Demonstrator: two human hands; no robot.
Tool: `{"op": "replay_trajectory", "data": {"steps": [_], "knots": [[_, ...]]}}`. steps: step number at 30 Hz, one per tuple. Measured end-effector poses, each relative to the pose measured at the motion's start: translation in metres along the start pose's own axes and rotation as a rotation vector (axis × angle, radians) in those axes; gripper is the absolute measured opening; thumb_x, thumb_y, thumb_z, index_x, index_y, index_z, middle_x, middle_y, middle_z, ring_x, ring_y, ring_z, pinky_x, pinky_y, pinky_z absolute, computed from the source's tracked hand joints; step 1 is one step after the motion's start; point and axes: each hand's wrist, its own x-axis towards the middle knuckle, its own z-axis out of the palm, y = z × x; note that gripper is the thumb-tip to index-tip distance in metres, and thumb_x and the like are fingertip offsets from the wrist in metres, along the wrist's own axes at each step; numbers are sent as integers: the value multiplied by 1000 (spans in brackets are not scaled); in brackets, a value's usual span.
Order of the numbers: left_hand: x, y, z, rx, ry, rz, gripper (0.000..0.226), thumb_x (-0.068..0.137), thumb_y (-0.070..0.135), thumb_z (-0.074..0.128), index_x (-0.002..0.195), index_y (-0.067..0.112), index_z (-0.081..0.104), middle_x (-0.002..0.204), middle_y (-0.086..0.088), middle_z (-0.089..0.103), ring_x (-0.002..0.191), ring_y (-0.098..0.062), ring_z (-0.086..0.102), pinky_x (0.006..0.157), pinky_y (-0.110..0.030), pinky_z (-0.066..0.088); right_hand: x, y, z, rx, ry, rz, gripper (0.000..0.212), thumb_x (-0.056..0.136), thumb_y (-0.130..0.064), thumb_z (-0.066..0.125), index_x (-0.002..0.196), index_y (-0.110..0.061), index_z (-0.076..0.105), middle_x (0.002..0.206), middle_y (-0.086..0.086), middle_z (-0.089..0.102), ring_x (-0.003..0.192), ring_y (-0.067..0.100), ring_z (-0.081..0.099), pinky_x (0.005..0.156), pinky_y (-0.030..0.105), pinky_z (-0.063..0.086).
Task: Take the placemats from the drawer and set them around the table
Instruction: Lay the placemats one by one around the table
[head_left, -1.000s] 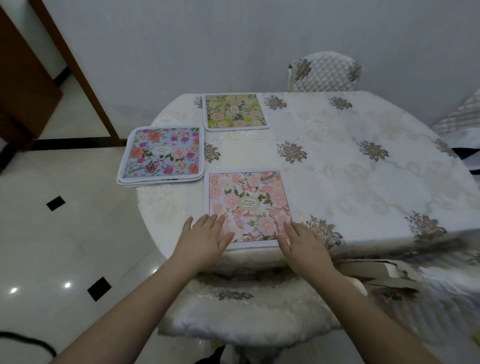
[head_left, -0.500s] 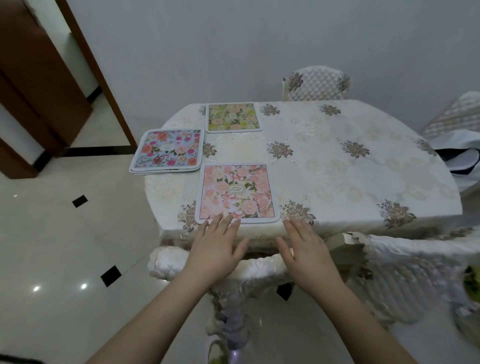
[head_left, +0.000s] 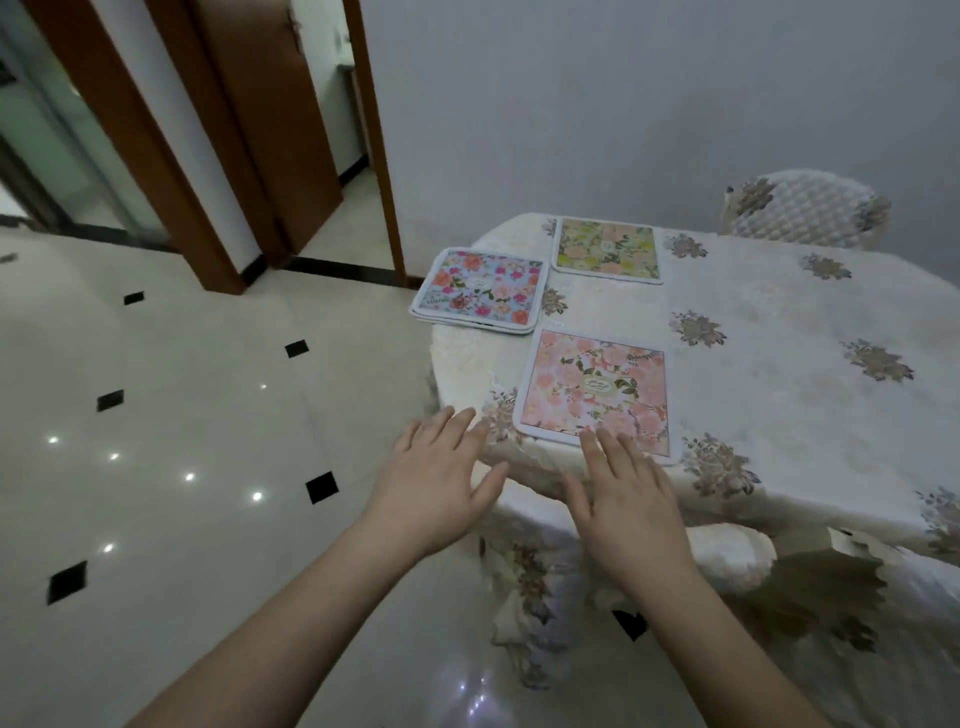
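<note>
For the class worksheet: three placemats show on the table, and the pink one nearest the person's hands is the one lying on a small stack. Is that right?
Not quite. The head view shows the pink placemat lying singly on the tablecloth. The blue placemat at the table's edge tops the stack. Three placemat tops do show, counting the yellow-green placemat.

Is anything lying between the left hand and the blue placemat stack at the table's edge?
Nothing visible does. The left hand hangs open off the table corner; only bare tablecloth separates it from the blue placemat stack.

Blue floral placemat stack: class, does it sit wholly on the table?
No: the blue floral placemat stack overhangs the left edge of the white tablecloth-covered table, with floor visible beneath its left corner.
</note>
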Motion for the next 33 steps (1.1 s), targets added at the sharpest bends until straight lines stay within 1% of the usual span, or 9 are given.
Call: {"op": "replay_trajectory", "data": {"steps": [2,4,7,9,13,20,23,28,33], "knots": [[-13,-32,-4,-3,11,-72,95,75,65,-10,155,26,23,164,5,21,151,-16,14,121,-40,8,8,-32,3,6,3,-58,80,87,-56,4,150,-17,38,156,5,37,146,24,28,118,43,21],[-26,-65,-5,-12,11,-133,96,74,67,-10,155,26,23,163,4,22,151,-16,13,122,-40,8,18,-67,7,7,19,-102,75,90,-53,12,146,-15,44,151,7,44,142,27,36,116,44,24],[-47,-112,-7,-76,6,-183,99,72,69,-10,156,28,23,164,6,21,151,-14,12,122,-38,8,29,-127,19,-22,40,-200,63,92,-47,27,134,-12,59,139,10,57,131,29,51,110,43,29],[-60,-143,-12,-106,31,-198,98,72,69,-8,155,28,24,163,6,22,151,-12,13,122,-37,9,34,-170,27,-31,48,-266,59,91,-45,32,128,-12,64,133,10,62,126,29,56,107,45,34],[-89,-209,-21,-100,99,-250,94,76,68,-7,155,28,23,164,6,21,152,-12,10,122,-38,7,39,-253,31,-56,67,-346,58,91,-46,33,128,-13,63,132,9,63,124,27,57,103,45,44],[-135,-311,-34,-23,138,-355,92,78,64,-8,156,26,21,163,5,22,152,-15,11,121,-40,6,44,-361,39,-35,112,-430,58,92,-46,33,128,-12,63,131,11,63,121,30,59,98,47,47],[-143,-333,-35,-25,147,-377,90,79,64,-6,156,26,23,163,4,23,152,-16,11,121,-41,7,45,-383,41,-39,104,-455,58,92,-47,32,129,-14,63,132,9,62,123,28,58,100,46,46],[-144,-364,-32,-31,146,-415,91,79,64,-8,156,26,22,163,5,23,152,-16,11,121,-41,6,58,-408,50,-64,78,-502,63,95,-50,23,140,-17,52,145,7,52,135,27,47,110,44,36],[-126,-381,-18,-81,112,-415,91,80,64,-7,156,25,24,163,5,23,152,-15,11,121,-41,5,83,-417,61,-74,72,-469,58,94,-47,30,133,-15,60,136,8,60,126,28,56,102,46,45]]}}
